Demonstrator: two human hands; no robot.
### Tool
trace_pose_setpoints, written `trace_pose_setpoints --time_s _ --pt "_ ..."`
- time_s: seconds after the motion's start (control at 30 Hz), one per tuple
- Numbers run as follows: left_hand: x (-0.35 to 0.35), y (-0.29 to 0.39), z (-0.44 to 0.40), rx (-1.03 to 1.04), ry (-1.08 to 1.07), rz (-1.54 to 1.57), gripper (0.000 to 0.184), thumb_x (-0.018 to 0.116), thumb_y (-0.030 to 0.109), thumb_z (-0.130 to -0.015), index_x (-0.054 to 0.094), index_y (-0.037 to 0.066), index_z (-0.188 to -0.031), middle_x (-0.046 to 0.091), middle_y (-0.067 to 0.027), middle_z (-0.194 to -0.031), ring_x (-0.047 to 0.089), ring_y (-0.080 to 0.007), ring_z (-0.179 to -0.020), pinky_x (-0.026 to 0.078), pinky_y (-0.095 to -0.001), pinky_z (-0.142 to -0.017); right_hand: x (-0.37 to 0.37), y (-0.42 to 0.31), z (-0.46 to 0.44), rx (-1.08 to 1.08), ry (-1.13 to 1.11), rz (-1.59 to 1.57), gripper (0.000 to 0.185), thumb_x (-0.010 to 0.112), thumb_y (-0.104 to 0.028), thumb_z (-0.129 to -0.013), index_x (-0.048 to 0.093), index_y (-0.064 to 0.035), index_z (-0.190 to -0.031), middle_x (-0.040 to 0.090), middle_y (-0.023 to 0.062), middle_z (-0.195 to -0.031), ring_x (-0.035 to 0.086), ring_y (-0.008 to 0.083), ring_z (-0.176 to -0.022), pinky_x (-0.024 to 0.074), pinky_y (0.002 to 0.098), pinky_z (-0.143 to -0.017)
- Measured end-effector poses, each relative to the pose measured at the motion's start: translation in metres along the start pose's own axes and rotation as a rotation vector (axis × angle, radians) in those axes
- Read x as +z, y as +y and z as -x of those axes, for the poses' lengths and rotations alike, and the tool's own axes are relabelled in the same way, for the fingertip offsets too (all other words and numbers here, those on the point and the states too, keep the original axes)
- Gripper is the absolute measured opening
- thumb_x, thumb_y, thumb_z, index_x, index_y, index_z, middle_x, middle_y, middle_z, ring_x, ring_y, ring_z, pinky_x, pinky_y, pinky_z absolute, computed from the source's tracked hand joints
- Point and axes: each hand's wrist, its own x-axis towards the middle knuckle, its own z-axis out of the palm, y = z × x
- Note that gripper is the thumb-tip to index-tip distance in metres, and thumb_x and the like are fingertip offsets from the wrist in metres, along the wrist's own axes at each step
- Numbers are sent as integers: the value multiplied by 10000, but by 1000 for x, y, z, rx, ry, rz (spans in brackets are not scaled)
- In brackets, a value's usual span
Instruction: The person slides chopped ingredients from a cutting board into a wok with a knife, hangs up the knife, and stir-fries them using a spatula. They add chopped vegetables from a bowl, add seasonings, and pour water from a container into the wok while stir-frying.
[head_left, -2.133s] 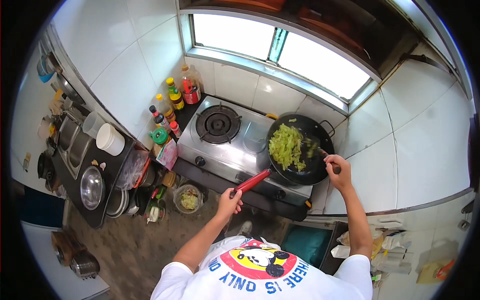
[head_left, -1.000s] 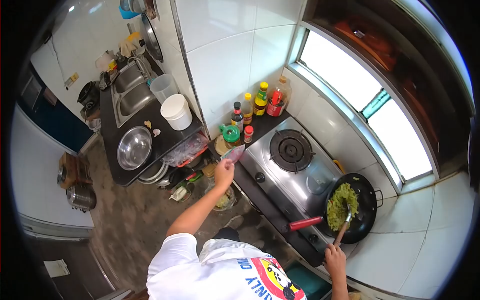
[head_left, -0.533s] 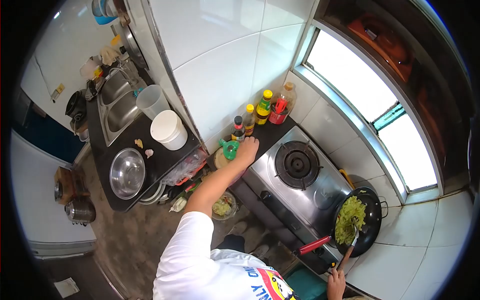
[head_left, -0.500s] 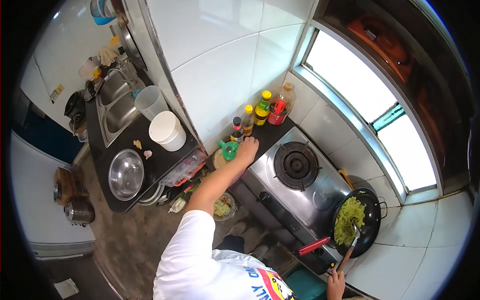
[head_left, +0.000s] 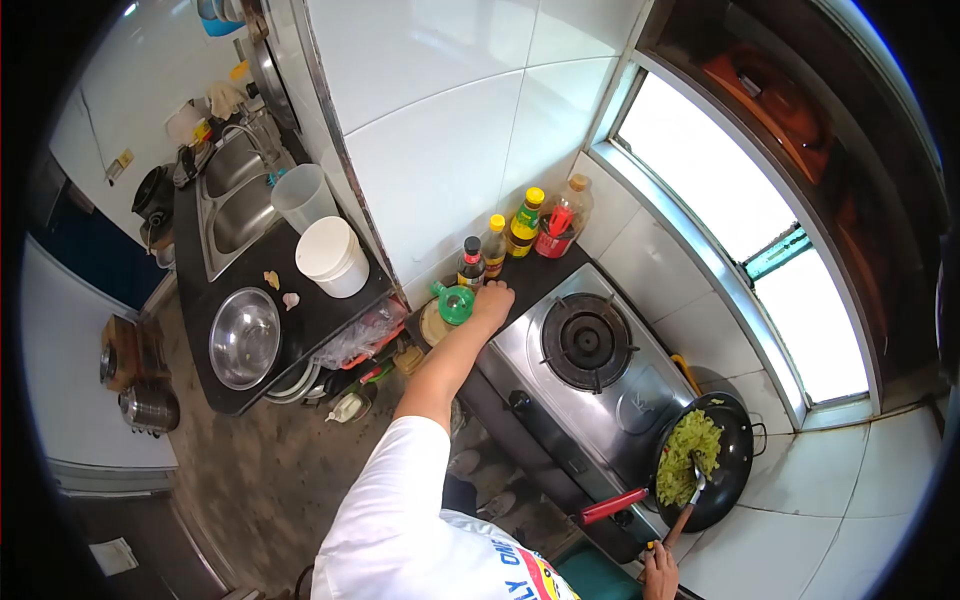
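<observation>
Chopped greens (head_left: 690,440) lie in a heap in the black wok (head_left: 735,450), at the right end of the steel gas stove (head_left: 600,425). The wok's red handle (head_left: 613,506) sticks out over the front of the stove. My right hand (head_left: 660,574) is closed around the wooden handle of a spatula (head_left: 682,520), and its metal end touches the greens. My left hand (head_left: 493,303) is far over by the sauces, fingers bent down, just beside a jar with a green lid (head_left: 456,304). I can't tell how wide it is or if it has hold of anything. Behind it, a black-capped bottle (head_left: 471,263) and two yellow-capped bottles (head_left: 525,222) stand upright on the dark surface (head_left: 549,272). A big bottle with a red label (head_left: 556,236) stands next to them.
</observation>
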Motion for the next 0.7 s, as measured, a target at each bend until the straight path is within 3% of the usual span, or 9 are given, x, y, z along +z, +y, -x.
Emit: trace_pose_setpoints --time_s 0.17,0.37,0.57,0.6,0.7 --pt "2 0 3 -43 6 -80 179 553 79 -804 655 40 -947 613 -119 -1018 599 -269 -961 511 -391 -761 -6 -3 0 4 35 -19 371 522 0 -814 575 -28 -1180 500 177 -1313 490 380 -1178 424 414 -979" --pt "-30 -10 26 67 245 108 155 594 101 -773 612 61 -922 568 -111 -958 568 -283 -952 479 -410 -767 -7 1 7 18 93 -89 361 533 -20 -864 554 -47 -1223 515 199 -1303 505 364 -1188 409 396 -998" --pt "-65 -41 60 -114 580 397 205 669 76 -725 578 31 -903 541 -126 -933 544 -333 -924 457 -422 -776 -6 18 38 149 213 48 355 504 -17 -887 557 -73 -1233 546 190 -1265 589 354 -1052 509 379 -830" --pt "-70 -47 68 -145 603 416 210 676 68 -720 573 28 -899 539 -129 -934 543 -336 -922 455 -423 -777 10 34 51 190 292 163 323 523 -45 -880 577 -83 -1196 587 174 -1210 628 359 -907 519 379 -726" --pt "-76 -65 93 -235 661 452 220 688 53 -713 561 21 -890 536 -135 -939 543 -342 -918 451 -424 -777 -12 16 58 514 226 150 189 568 -93 -864 600 -72 -1049 612 163 -1171 628 371 -802 507 394 -684"
